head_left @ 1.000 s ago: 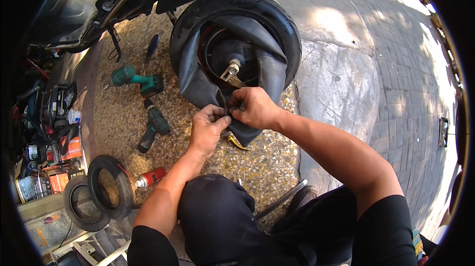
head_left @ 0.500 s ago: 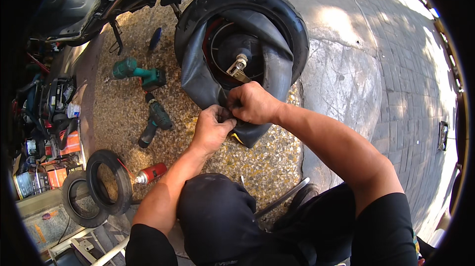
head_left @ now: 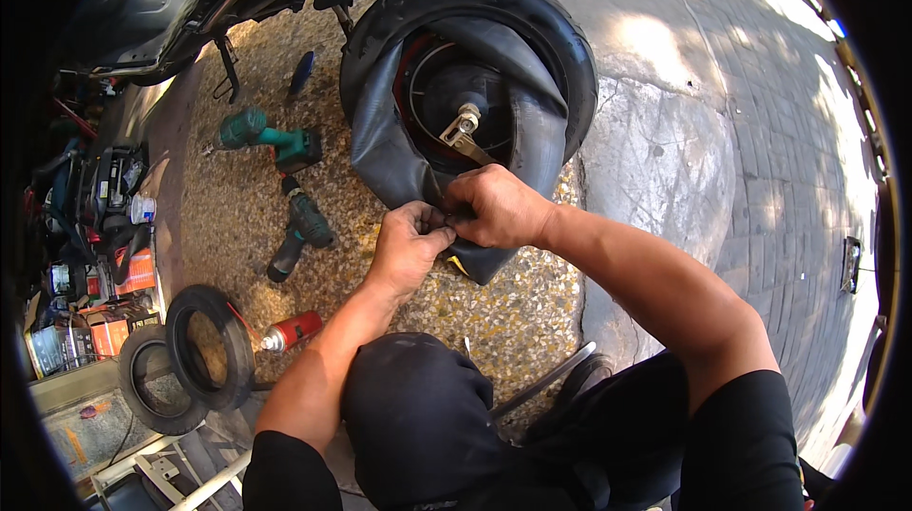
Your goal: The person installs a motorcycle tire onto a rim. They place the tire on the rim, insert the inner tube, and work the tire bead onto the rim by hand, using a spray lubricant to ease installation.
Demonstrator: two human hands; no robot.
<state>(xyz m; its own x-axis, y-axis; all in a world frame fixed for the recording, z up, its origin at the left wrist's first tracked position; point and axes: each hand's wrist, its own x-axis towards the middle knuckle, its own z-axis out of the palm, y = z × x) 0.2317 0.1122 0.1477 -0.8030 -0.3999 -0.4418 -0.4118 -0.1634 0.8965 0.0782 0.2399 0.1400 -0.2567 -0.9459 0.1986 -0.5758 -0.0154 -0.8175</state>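
While the bare left hand [head_left: 408, 240] and the bare right hand [head_left: 502, 207] met, each nearly closed, thumb and fingers pinching one slack black rubber inner tube [head_left: 539, 145], that tube lay looped over the face of one wheel with a thick black tyre [head_left: 573, 55], its long axis running up and down the view, its folded end pointing downward. Curled fingers hid the exact grip. Leftward lay two green-and-black cordless power tools [head_left: 306, 221], two loose black ring-shaped tyres [head_left: 239, 350] and one red cylindrical can [head_left: 302, 328]
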